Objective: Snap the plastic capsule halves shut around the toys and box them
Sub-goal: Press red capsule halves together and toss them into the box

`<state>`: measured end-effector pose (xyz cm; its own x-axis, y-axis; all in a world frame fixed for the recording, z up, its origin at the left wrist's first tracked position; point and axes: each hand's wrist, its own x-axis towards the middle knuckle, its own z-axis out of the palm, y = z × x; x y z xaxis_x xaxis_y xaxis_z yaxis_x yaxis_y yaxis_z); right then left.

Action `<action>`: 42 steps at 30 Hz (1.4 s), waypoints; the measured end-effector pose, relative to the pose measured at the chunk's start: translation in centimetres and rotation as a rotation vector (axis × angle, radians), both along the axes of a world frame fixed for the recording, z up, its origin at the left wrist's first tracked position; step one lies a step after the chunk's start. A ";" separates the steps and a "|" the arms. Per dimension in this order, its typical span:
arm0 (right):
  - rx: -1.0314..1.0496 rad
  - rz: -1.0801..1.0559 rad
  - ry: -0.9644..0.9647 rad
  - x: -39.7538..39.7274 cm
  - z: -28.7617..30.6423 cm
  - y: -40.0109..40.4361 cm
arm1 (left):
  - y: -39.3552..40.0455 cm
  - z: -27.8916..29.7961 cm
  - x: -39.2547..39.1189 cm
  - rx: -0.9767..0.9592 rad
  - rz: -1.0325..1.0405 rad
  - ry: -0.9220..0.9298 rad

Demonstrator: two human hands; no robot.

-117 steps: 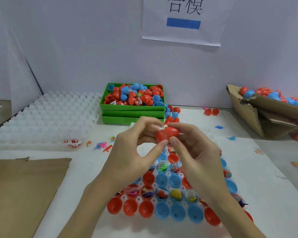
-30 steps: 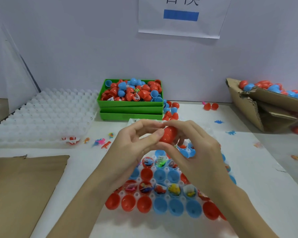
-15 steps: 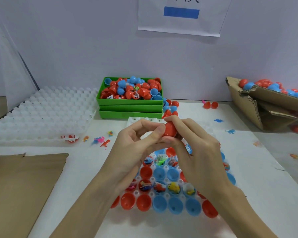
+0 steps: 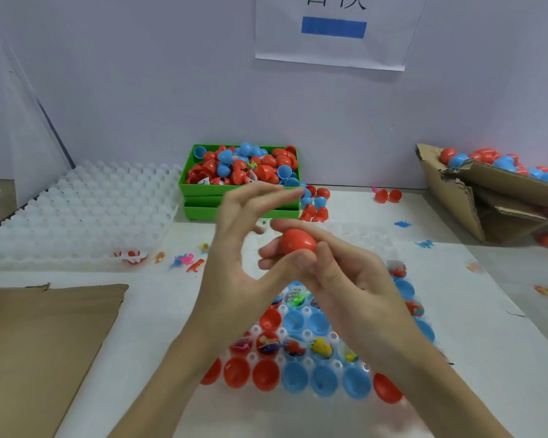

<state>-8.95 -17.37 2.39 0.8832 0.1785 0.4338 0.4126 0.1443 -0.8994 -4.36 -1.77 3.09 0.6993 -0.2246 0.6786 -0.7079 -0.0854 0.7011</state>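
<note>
Your right hand (image 4: 339,270) pinches the closed red capsule (image 4: 298,241) above the tray (image 4: 307,335); left hand (image 4: 244,248) is spread, fingers straight, holding nothing. Check the seam's flush all round w/ your thumb, then carry it to the cardboard box (image 4: 475,200) at far right.

Pale lilac wall (image 4: 140,90), paper sign (image 4: 332,30); white table (image 4: 503,358).

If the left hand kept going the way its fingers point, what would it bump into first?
The left hand has straight fingers aimed up and to the right, toward the far side of the table. Probably it would first meet the green box of capsule halves, or the loose halves beside it; depth is hard to judge.
</note>
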 end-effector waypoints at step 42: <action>-0.830 -0.638 -0.351 1.2 -1.2 -1.3 | -0.4 -0.9 1.1 -0.180 -0.249 0.714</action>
